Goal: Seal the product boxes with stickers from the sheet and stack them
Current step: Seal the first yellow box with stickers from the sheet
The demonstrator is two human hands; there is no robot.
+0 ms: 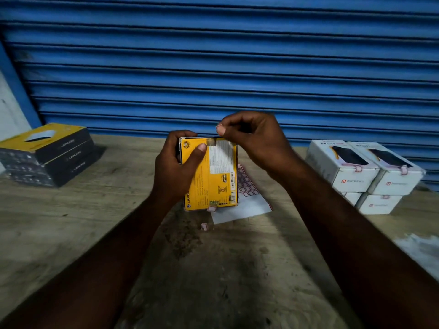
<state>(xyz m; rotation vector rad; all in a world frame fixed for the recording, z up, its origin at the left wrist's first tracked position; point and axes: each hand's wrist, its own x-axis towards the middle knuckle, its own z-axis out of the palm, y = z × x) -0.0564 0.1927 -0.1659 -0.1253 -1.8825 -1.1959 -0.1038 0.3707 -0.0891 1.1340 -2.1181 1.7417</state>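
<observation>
The left hand (175, 167) grips the yellow box (213, 176) by its left edge, thumb across the face, over the middle of the counter (95, 222). The box's long axis runs away from the person. The right hand (251, 136), fingers curled, pinches a sticker (218, 126) just above the box's far end.

Both arms reach forward. My left hand (177, 162) grips the box (213, 176), thumb across it; my right hand (251, 136) pinches a sticker (218, 126).
</observation>
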